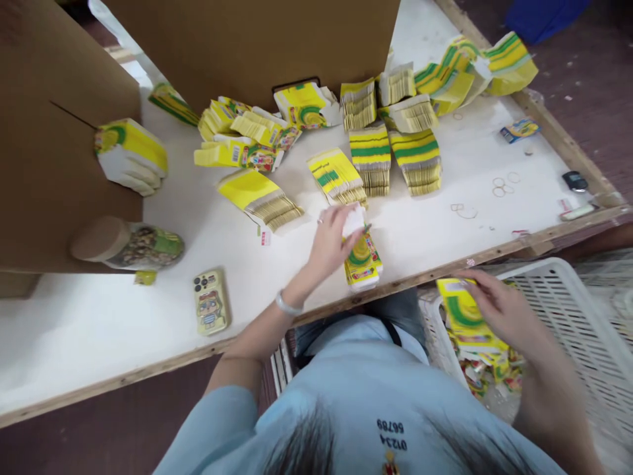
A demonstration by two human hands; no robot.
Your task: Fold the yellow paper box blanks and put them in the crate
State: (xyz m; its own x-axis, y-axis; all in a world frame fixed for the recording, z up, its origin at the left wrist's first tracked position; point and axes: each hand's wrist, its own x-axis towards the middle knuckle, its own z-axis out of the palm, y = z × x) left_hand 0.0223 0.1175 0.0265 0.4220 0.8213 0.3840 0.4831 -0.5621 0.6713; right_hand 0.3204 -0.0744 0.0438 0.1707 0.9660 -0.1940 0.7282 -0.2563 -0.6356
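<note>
My left hand is at the table's front edge, its fingers closed round the white flap end of a yellow printed carton. Part of that carton is hidden by the fingers. My right hand grips another yellow and green carton by its upper edge, over a white plastic basket. Inside the basket lie loose yellow cartons and small colourful packets. Just beyond my left hand lies a fanned stack of flat yellow cartons, with another fanned stack to its left.
More carton bundles and a heap of folded cartons lie farther back. Large cardboard boxes stand behind and left. A lidded jar, a phone, rubber bands and a small blue box rest on the white table.
</note>
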